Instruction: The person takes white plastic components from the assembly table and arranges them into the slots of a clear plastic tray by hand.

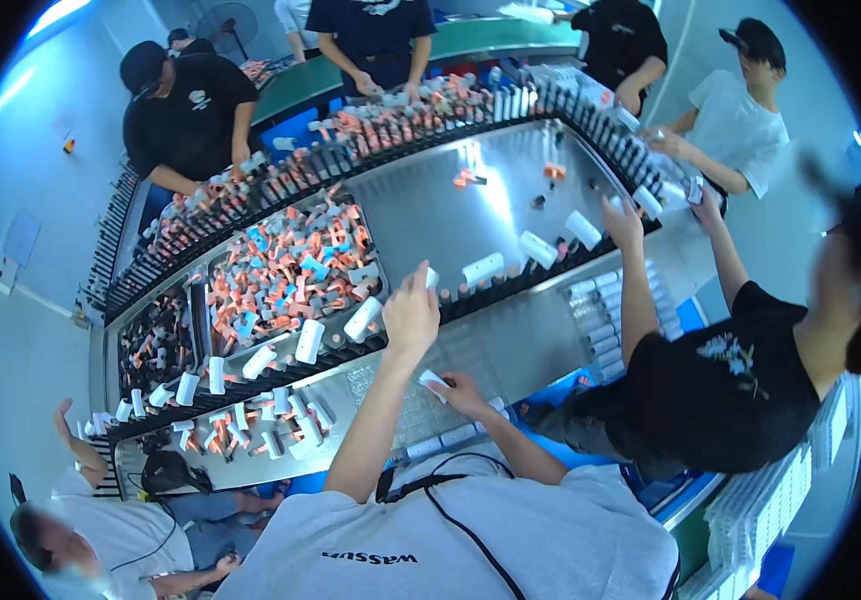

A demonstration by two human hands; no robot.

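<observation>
My left hand is raised over the near row of black pegs, its fingers closed around a white cylindrical casing that shows only in part. Lower down, close to my body, my right hand grips a white piece between thumb and fingers, above the metal worktop. To the left of my left hand another white casing leans on the peg row. A further white casing lies along the same row to the right.
A tray heaped with orange, grey and blue parts lies beyond the pegs. Loose orange and white pieces rest on the worktop at left. White casings stand in rows at right. Co-workers surround the looped line; one person's arm reaches in nearby.
</observation>
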